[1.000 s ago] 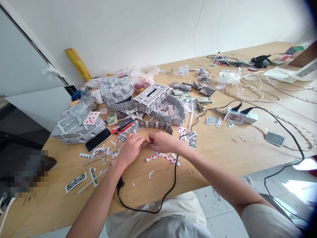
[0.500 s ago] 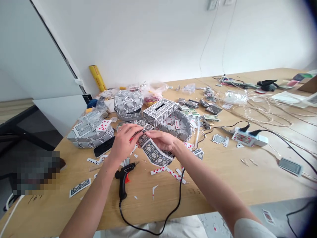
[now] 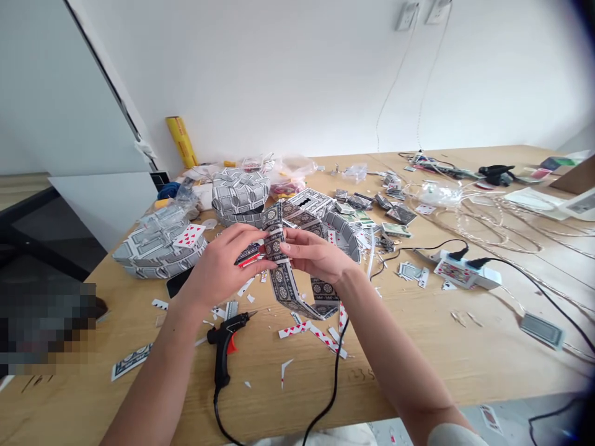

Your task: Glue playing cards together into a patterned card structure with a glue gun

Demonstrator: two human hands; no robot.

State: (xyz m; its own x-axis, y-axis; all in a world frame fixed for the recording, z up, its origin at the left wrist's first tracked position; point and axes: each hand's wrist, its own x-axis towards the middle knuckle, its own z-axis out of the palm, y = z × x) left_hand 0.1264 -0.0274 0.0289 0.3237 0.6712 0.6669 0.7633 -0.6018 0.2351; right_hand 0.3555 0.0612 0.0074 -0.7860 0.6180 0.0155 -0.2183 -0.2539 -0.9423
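A band of joined playing cards [image 3: 284,288], with dark patterned backs facing out, is bent into a loop above the table. My left hand [image 3: 227,260] is closed on the band's near left side, fingertips and thumb against it. From the right, my right hand [image 3: 316,254] grips the same stretch, its thumb on the outer face and its fingers partly hidden inside the loop. Below my left hand lies a black glue gun [image 3: 227,344] with an orange trigger. Cut card strips [image 3: 320,337] are scattered under the loop.
Woven card baskets [image 3: 160,244] stand at the left and back, one topped by a ten of diamonds [image 3: 189,235]. A card-covered box [image 3: 309,201] sits behind the loop. Card packs, a power strip [image 3: 465,272] and coiled cable lie rightward. The glue gun's cord [image 3: 332,390] crosses the front edge.
The card band has been raised and turned more upright, so its loop now shows open. My right hand has shifted slightly right, and the view has moved a little.
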